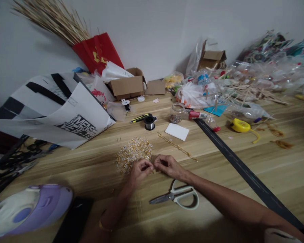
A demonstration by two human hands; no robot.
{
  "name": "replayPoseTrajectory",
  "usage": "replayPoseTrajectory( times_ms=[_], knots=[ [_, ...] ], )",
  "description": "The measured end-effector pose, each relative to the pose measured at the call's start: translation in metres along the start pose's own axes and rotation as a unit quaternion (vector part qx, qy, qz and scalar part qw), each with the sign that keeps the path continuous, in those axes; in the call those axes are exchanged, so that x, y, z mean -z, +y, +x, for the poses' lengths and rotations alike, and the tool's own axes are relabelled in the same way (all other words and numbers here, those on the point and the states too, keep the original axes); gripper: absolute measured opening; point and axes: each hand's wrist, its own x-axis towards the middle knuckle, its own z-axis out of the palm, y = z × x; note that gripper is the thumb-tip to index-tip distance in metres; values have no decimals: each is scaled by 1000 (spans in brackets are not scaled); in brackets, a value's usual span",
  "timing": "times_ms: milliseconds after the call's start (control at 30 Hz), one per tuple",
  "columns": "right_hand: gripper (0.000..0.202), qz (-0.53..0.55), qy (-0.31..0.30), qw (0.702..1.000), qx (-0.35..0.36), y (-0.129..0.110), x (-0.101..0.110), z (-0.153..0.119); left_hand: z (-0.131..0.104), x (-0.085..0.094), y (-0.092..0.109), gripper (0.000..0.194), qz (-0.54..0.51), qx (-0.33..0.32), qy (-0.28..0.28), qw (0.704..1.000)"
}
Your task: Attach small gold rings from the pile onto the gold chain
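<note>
My left hand point(141, 170) is closed, thumb and fingertips pinched together at the right edge of a pile of gold and clear beads point(131, 153). Close beside it, my right hand point(168, 165) is also pinched, its fingertips nearly meeting the left ones. Whatever the fingertips hold is too small to make out. A gold beaded chain point(177, 146) lies on the wooden table beyond my right hand. Scissors with pale handles point(176, 195) rest below my hands, blades pointing left. A white card point(177, 131) lies behind the chain.
Behind the pile stand a wire spool point(149, 123) and a glass jar point(176, 114). A yellow tape measure point(240, 125) lies to the right, past a dark strip point(233, 158). A large white bag point(66, 111) and a purple object point(47, 206) are on the left.
</note>
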Motion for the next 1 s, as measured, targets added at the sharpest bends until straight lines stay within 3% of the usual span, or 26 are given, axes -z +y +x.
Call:
replayPoseTrajectory(
  times_ms=[267,467,700,1000],
  knots=[
    [37,84,-17,993,-75,-5,0,4,-2,-4,2,10,29,-21,11,999],
    [29,27,-19,999,-18,-4,0,1,-6,-10,3,6,58,-25,13,998],
    [30,-48,3,999,-2,-6,0,-3,-6,-9,2,8,38,-5,36,999],
    [30,-77,15,997,18,-9,1,-2,-4,-2,4,17,7,11,-36,999]
  ],
)
